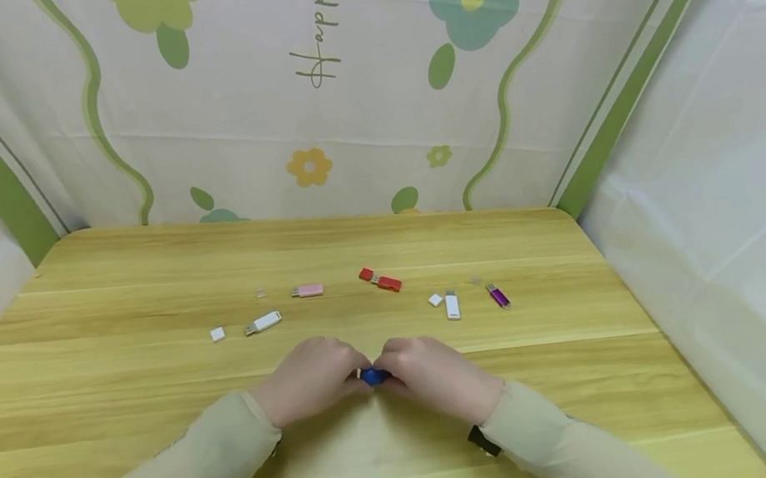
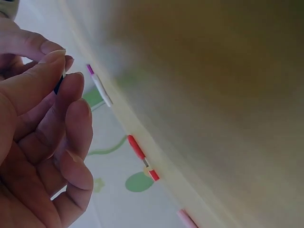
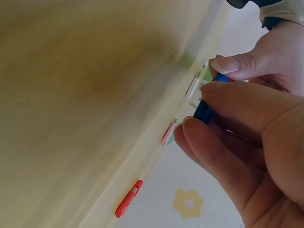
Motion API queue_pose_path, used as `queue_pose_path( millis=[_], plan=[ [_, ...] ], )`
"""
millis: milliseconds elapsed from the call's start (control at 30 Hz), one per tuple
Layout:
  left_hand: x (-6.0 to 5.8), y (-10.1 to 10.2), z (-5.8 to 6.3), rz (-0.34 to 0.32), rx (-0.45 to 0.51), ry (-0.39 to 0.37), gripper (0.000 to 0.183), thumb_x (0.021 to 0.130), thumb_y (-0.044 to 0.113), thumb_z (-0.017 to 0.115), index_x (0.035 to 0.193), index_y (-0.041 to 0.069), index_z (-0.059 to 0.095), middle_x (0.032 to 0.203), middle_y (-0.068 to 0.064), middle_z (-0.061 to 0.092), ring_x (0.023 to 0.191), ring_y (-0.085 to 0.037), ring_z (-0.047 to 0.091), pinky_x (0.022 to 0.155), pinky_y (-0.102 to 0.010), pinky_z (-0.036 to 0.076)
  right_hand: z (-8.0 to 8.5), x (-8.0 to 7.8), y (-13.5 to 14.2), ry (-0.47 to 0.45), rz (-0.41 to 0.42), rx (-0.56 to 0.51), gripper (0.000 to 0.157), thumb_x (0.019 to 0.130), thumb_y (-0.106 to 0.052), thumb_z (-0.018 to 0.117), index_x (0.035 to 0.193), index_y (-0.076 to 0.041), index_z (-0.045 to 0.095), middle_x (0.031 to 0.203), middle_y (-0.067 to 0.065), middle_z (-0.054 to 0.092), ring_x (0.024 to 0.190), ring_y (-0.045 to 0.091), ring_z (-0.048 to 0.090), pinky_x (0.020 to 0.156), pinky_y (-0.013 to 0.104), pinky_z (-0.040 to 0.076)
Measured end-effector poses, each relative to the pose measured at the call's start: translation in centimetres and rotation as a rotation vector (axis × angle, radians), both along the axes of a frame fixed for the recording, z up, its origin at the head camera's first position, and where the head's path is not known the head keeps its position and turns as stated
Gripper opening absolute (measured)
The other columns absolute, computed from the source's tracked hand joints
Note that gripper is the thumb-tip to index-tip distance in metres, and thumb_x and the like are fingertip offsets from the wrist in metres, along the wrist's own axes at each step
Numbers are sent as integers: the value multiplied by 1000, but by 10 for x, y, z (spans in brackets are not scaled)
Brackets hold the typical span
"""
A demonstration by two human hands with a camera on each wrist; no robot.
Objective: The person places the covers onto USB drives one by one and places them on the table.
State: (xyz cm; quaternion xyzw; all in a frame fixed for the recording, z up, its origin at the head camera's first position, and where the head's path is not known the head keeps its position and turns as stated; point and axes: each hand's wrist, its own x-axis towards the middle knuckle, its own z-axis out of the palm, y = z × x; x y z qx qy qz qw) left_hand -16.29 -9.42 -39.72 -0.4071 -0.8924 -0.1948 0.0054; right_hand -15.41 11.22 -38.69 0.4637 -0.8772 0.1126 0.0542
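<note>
The left hand (image 1: 313, 378) and the right hand (image 1: 440, 375) meet over one small blue stick (image 1: 374, 377), each in a narrow pinch of thumb and fingers, and both hold it. In the head view, with the person at 6 o'clock, the blue stick sits between the fingertips: toward 3 o'clock from the left hand, toward 9 o'clock from the right. Its long axis seems to run from one pinch to the other, so neither hand is clearly nearer. The right wrist view shows it raised off the table (image 1: 74, 392), with more of its blue body at the right hand's fingers. Those fingers are what stand in the way: they cover parts of it, and whether it is one piece or two cannot be told.

Outward from the grip, a red drive (image 1: 389, 283) lies between 12 and 1 o'clock, its plug toward a red cap (image 1: 365, 274). A pink drive (image 1: 311, 291) is at 11, a clear cap (image 1: 260, 292) between 10 and 11, a white drive (image 1: 266, 322) at 10, and a white cap (image 1: 217, 334) just short of 10. Near 2 o'clock lie a second white drive (image 1: 452, 308) and its small cap (image 1: 435, 299); a purple drive (image 1: 499, 296) is farther out, between 2 and 3. Beyond the far edge, at 12, hangs a flowered cloth (image 1: 243, 127).
</note>
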Motion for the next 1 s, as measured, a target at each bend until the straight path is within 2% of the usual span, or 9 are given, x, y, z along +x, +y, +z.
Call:
queue_pose_path(
  millis=[267, 500, 767, 867, 1000],
  plan=[
    [-20, 1, -3, 8, -58, -8, 14, 84, 25, 81, 79, 14, 73, 62, 14, 51, 55, -4, 40, 52, -22, 36, -4, -18, -3, -45, -17, -9, 7, 88, -12, 76, 92, -6, 75, 85, 2, 64, 74, 8, 63, 66, 13, 50],
    [-40, 3, -4, 28, -80, -44, 14, 85, 24, 80, 81, 13, 73, 64, 12, 53, 55, -6, 43, 51, -22, 36, -4, -37, -4, -67, -39, 23, 4, 89, -11, 76, 90, -7, 74, 86, 2, 64, 72, 8, 59, 65, 16, 49],
    [-63, 5, -14, 35, -83, -96, 11, 87, 21, 78, 80, 14, 73, 63, 11, 55, 54, -6, 43, 50, -22, 35, -6, -56, -4, -78, -62, 64, 4, 88, -10, 77, 88, -7, 75, 85, 3, 64, 70, 8, 57, 62, 18, 48],
    [-69, 6, -13, 35, -77, -99, 10, 87, 20, 78, 79, 14, 74, 64, 11, 58, 55, -5, 46, 51, -22, 38, -6, -61, -5, -82, -74, 75, 3, 88, -9, 77, 89, -7, 75, 85, 3, 64, 70, 9, 57, 63, 19, 49],
    [-71, 7, -7, 25, -73, -121, 8, 86, 19, 79, 84, 12, 77, 73, 9, 67, 60, -5, 52, 57, -22, 46, -8, -67, -6, -92, -88, 94, 4, 88, -10, 76, 91, -8, 76, 87, 3, 64, 72, 10, 59, 66, 21, 51]
  ],
)
